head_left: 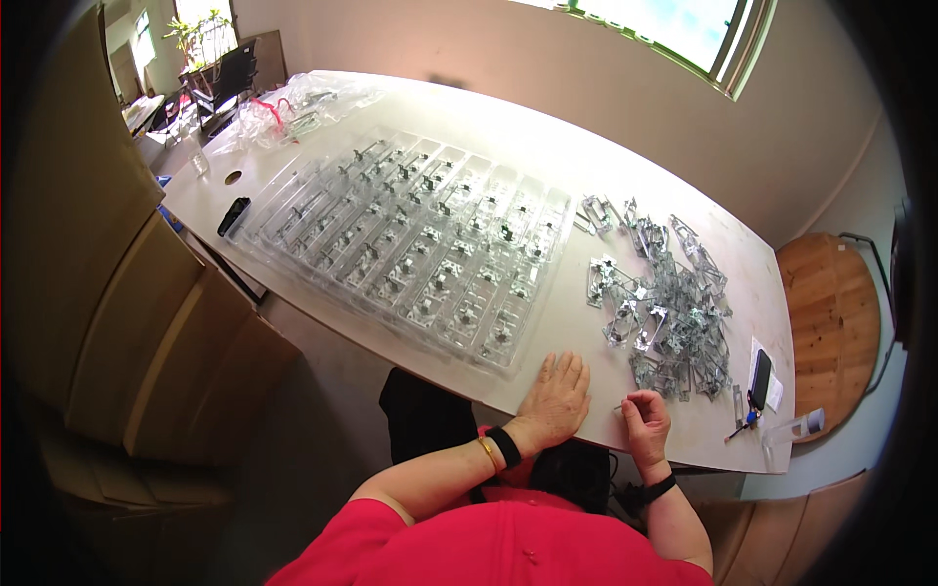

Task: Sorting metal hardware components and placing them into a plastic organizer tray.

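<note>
At the near edge of the table [625,176], the right hand [645,418] is curling its fingers shut around something too small to tell, just near of the metal parts pile [674,313], while the left hand [557,396] is lying flat and open beside it.

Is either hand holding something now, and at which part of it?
The left hand lies flat on the table, holding nothing. The right hand is curled, fingertips pinched; whether it holds something small cannot be told.

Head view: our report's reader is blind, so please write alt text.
A person's left hand lies flat on a white table while the right hand pinches something small. A clear tray of metal parts sits ahead, a loose pile to its right.
</note>
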### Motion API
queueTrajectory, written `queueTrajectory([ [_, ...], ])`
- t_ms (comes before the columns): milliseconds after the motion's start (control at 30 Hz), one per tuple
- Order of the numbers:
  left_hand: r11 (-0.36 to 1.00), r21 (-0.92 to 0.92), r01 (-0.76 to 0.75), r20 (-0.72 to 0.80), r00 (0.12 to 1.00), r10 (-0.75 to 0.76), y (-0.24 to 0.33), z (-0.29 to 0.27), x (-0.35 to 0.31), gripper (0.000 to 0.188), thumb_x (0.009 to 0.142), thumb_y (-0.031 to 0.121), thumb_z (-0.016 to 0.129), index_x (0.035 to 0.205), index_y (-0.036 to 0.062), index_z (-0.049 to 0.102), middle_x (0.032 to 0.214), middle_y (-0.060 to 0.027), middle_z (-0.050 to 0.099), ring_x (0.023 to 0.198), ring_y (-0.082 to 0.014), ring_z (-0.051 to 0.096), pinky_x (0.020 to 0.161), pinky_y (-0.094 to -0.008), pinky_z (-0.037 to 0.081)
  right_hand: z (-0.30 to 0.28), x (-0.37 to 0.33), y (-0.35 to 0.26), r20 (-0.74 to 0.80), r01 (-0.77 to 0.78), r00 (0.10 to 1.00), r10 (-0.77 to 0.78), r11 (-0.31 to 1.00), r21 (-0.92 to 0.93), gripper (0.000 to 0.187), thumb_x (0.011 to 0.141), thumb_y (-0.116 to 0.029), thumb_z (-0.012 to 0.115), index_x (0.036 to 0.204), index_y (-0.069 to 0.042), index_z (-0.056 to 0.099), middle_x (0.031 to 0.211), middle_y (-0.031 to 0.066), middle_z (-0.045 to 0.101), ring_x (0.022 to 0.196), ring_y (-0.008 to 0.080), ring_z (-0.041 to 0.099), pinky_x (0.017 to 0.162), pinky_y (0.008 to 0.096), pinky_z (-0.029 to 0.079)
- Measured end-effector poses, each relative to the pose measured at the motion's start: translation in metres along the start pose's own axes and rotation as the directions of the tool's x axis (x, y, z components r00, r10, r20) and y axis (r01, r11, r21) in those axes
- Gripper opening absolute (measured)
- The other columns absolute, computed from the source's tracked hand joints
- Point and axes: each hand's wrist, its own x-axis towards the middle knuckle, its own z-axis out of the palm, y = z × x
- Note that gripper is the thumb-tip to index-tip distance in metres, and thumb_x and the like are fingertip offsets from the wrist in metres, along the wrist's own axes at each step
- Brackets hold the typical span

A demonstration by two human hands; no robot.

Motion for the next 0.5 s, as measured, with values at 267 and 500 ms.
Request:
queueTrajectory([
  [267, 1.000, -0.028, -0.005, 0.020, 1.000, 0.005, -0.0024, -0.0017, -0.0006, 0.057, 0.100, 0.031, 0.062, 0.142, -0.0072, 0.054, 0.148, -0.0254, 0.052, 0.146, -0.0407, 0.044, 0.127, -0.0551, 0.026, -0.0029, 0.0017, -0.0043, 0.040, -0.065, 0.997, 0.065, 0.998, 0.008, 0.014, 0.099, -0.003, 0.075, 0.110, -0.007, 0.067, 0.097, -0.0036, 0.068, 0.086, 0.0046, 0.062, 0.079, 0.0217, 0.051],
  [500, 0.998, -0.070, 0.003, 0.024, 1.000, -0.001, -0.0059, 0.0025, -0.0011, 0.058, 0.100, 0.032, 0.062, 0.143, -0.0056, 0.054, 0.150, -0.0252, 0.052, 0.146, -0.0411, 0.044, 0.127, -0.0544, 0.025, -0.0046, 0.0074, 0.0035, 0.091, -0.031, 0.996, 0.026, 0.998, 0.058, 0.013, 0.100, -0.005, 0.075, 0.110, -0.006, 0.067, 0.099, -0.0030, 0.069, 0.090, 0.0053, 0.064, 0.082, 0.0225, 0.053],
])
